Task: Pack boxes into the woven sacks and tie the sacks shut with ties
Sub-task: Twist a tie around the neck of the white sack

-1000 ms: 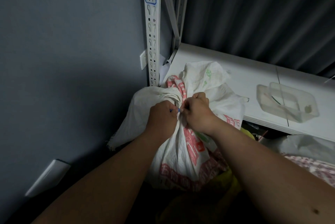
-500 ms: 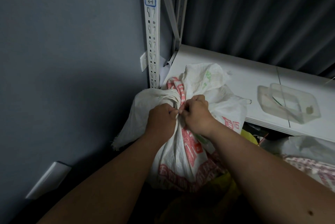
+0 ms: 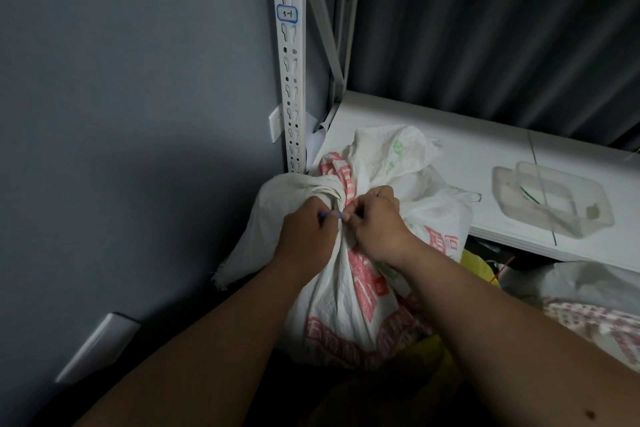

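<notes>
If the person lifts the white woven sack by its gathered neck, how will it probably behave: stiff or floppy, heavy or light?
The woven sack probably stays floppy: its cloth wrinkles and bunches where the left hand and right hand pinch the blue tie. Its body bulges full, so it likely hangs heavy. The loose top flap should flop over.

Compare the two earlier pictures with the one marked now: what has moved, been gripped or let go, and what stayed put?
Little changed. Both hands stay at the gathered neck of the sack. The left hand and right hand still pinch the blue tie; its blue showed a second ago, was hidden half a second ago, and shows again now. Nothing was let go. The sack, shelf and clear tub stayed put.
</notes>
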